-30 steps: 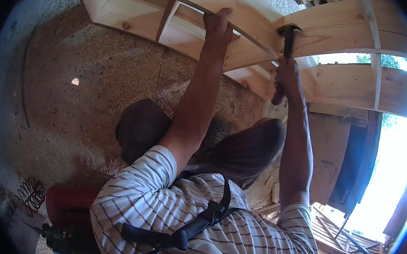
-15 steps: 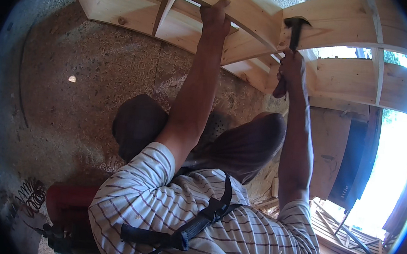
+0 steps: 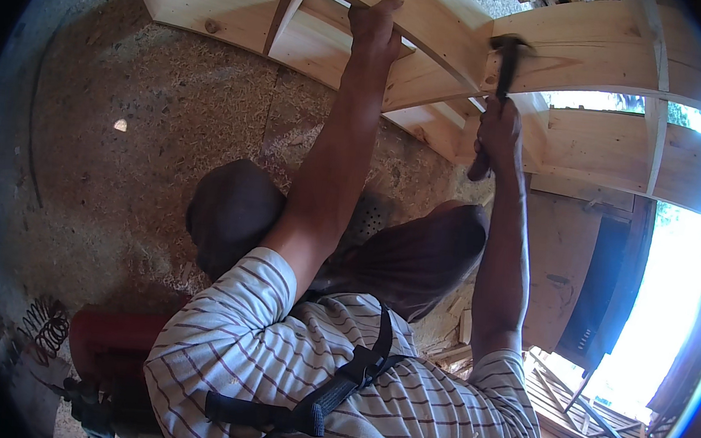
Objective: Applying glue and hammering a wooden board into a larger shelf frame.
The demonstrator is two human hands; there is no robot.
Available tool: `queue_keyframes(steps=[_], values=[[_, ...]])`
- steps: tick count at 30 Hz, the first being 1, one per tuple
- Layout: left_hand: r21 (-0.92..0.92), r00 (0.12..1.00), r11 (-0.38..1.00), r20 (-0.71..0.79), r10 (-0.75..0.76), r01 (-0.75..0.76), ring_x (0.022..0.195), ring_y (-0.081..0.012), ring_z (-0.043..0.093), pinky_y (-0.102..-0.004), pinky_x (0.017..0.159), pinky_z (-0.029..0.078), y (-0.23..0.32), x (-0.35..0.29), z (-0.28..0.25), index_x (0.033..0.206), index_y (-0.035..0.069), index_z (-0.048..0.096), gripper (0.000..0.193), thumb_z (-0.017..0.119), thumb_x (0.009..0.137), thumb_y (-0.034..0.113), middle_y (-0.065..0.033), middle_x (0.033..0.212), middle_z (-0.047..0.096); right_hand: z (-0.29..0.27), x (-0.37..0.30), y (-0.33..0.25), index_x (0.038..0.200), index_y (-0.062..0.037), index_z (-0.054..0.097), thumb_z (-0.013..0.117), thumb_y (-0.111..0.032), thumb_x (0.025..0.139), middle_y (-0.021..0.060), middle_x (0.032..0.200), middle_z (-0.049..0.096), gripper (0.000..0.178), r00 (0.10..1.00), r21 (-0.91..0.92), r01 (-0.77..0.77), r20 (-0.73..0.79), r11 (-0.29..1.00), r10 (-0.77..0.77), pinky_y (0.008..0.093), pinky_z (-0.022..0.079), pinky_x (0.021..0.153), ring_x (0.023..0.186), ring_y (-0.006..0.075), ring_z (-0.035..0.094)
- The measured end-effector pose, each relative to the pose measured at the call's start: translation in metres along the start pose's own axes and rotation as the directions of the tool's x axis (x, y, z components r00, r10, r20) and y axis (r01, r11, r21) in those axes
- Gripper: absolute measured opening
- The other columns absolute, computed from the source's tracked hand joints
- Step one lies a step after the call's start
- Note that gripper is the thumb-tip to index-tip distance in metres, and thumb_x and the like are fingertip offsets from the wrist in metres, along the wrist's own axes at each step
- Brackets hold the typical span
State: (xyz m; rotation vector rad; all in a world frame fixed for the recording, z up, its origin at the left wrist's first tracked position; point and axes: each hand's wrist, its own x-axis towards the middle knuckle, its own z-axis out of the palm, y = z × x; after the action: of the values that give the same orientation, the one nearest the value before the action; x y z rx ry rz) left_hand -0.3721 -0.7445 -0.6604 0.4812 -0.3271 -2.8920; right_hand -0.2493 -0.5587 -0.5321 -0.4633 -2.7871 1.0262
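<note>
My left hand (image 3: 377,25) reaches forward and grips the edge of a pale wooden board (image 3: 432,19) in a timber frame (image 3: 594,49) lying on the chipboard floor (image 3: 152,121). My right hand (image 3: 497,132) is closed around the handle of a hammer (image 3: 507,54). Its dark head is blurred against the joint where two boards meet. My striped shirt with a black strap (image 3: 337,383) and my two knees in dark cloth (image 3: 231,214) fill the lower middle.
A red tool body (image 3: 110,340) and a dark wire coil (image 3: 42,318) lie at lower left. A slatted wooden pallet (image 3: 574,409) sits at lower right beside a bright opening (image 3: 664,310). More frame timbers (image 3: 219,11) run along the top.
The hammer has shifted slightly along the joint and its head is now blurred by motion. My left hand has slid a little up and right along the board.
</note>
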Motion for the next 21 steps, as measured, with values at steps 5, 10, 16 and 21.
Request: queue_keyframes(steps=[5,10,16,21], values=[[0.127,0.995,0.989,-0.065,-0.069,0.077,0.051,-0.0164,0.047,-0.0352,0.043,0.034,0.004,0.02,-0.016,0.096,0.002,0.063,0.02,0.073,0.079,0.003,-0.0033,0.074,0.055,-0.008,-0.005,-0.016,0.101,-0.0043,0.057,0.052,-0.027,0.101,-0.0012,0.064,0.046,0.023,0.988,0.1,-0.078,0.143,0.992,0.063,0.0261,0.039,0.035,0.04,0.0067,0.041],[0.142,0.985,0.979,-0.113,-0.129,0.144,0.052,-0.015,0.05,-0.0315,0.043,0.034,0.01,0.013,-0.017,0.09,0.002,0.064,0.011,0.07,0.081,-0.001,-0.0038,0.075,0.057,-0.035,-0.018,-0.002,0.105,-0.0047,0.058,0.052,-0.03,0.103,-0.0018,0.064,0.046,0.026,0.991,0.056,-0.021,0.136,0.998,0.013,0.0251,0.036,0.036,0.04,0.006,0.041],[0.077,0.992,0.99,-0.03,-0.119,0.121,0.063,-0.018,0.059,-0.0311,0.051,0.042,0.011,0.013,-0.008,0.095,0.001,0.064,0.016,0.071,0.081,-0.001,-0.0053,0.08,0.061,-0.035,-0.029,0.008,0.103,-0.0034,0.057,0.053,-0.032,0.103,-0.0015,0.065,0.046,0.029,0.992,-0.042,0.089,0.091,0.995,-0.085,0.0262,0.04,0.036,0.042,0.0063,0.045],[0.032,1.0,0.999,-0.002,-0.007,0.007,0.064,-0.0188,0.059,-0.0316,0.053,0.044,0.001,0.016,-0.02,0.093,0.0,0.064,0.014,0.071,0.081,0.0,-0.0061,0.083,0.062,-0.022,-0.02,-0.003,0.098,0.0003,0.053,0.049,-0.031,0.102,0.0081,0.069,0.055,0.032,0.973,-0.106,-0.047,0.218,0.993,0.069,0.0321,0.045,0.04,0.046,0.0177,0.058]])
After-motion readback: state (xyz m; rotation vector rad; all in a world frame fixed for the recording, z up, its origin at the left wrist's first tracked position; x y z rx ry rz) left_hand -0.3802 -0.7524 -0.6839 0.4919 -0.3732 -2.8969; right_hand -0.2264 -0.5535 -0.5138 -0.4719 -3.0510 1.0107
